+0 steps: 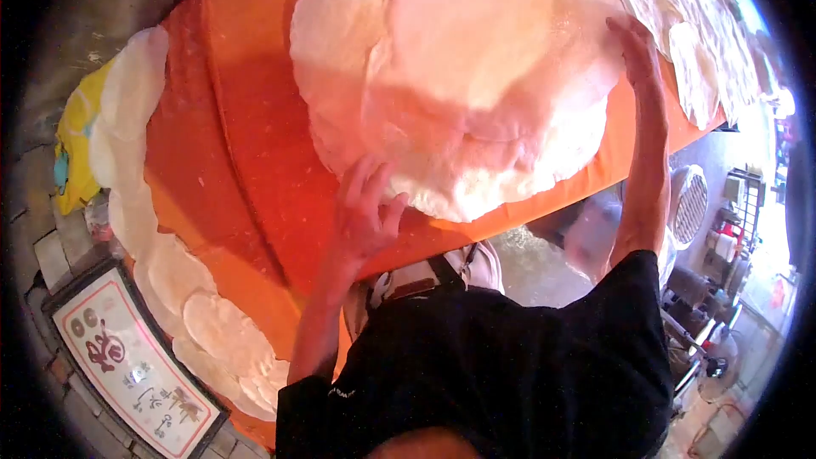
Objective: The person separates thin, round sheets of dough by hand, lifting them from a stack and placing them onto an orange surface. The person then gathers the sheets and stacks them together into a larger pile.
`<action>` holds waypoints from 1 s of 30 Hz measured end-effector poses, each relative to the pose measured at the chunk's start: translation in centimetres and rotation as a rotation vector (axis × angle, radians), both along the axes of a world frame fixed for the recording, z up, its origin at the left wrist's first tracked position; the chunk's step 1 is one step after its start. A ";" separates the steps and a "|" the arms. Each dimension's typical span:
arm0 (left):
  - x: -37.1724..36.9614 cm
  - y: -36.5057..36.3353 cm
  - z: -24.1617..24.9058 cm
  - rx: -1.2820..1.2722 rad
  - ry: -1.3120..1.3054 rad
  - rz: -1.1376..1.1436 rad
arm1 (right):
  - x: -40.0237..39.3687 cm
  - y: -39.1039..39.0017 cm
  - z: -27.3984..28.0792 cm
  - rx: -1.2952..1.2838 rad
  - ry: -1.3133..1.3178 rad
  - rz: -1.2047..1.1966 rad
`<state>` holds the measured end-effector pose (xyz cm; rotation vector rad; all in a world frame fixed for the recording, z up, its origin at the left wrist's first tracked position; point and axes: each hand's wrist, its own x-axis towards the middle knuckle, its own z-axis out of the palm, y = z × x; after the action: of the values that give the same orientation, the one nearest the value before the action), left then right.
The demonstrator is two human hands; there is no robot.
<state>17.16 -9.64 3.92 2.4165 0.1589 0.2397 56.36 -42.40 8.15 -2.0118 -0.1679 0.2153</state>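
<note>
Large, thin, pale round sheets of what looks like dough or flatbread [476, 42] lie in a stack on an orange-red cloth [255, 144]. At the stack's lower left edge is my left hand [367, 208], fingers spread, with nothing visible held in it. My right hand [636, 47] reaches to the right edge of the stack; its fingers are apart and its fingertips are at the top sheet's rim. Whether they press on it is hard to tell.
More pale rounds [223, 327] overlap along the cloth's left edge. Another group [697, 42] lies at the upper right. A framed sign [136, 365] stands at the lower left, near a yellow bag [78, 140]. A round fan-like grille [688, 204] and racks are at the right.
</note>
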 end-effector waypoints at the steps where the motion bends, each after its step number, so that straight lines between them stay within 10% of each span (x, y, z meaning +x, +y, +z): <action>1: -0.5 0.0 -0.5 0.017 0.031 0.004 | 1.1 -0.5 -2.1 -0.452 -0.328 -0.121; 2: -1.1 0.0 -0.8 0.036 0.064 0.010 | 1.5 -0.4 -3.1 -0.899 -0.657 -0.238; 9: -3.0 2.7 -3.7 -0.119 0.111 -0.012 | -11.6 18.3 -6.6 -0.899 -0.645 0.200; 19: -8.6 28.3 -8.1 0.176 0.174 0.532 | -10.8 18.6 -11.6 -1.095 -0.557 0.270; 30: -4.1 58.7 -10.3 -1.249 -0.489 1.029 | -10.2 17.9 -11.8 -1.123 -0.564 0.320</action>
<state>13.08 49.03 -6.36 0.8380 0.9759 0.8567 46.15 -24.54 -3.66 -3.1196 -0.8871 -0.1105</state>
